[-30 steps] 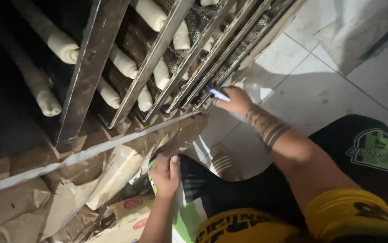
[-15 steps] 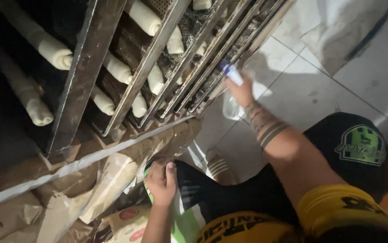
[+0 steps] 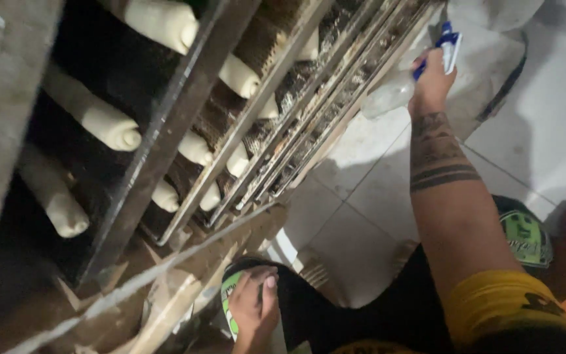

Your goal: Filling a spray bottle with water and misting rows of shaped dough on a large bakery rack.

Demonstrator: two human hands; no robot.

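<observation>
My right hand [image 3: 431, 82] is raised at the upper right and grips a clear spray bottle [image 3: 398, 90] with a blue and white trigger head. The bottle sits close to the edge of a metal tray rack [image 3: 184, 131]. The rack holds several perforated trays with pale rolls of raw dough [image 3: 109, 124] lying on them. My left hand [image 3: 255, 308] hangs low in the bottom middle, its fingers curled over the rim of a green and white object [image 3: 229, 303], next to my dark trousers.
Torn brown cardboard [image 3: 165, 295] lies under the rack at the lower left. A thin metal bar [image 3: 139, 278] runs diagonally across it. White floor tiles [image 3: 368, 196] spread out to the right. A white sack [image 3: 493, 39] rests at the top right.
My right hand has lifted from the lower rack edge up and to the right with the spray bottle. My left hand stays low by my leg.
</observation>
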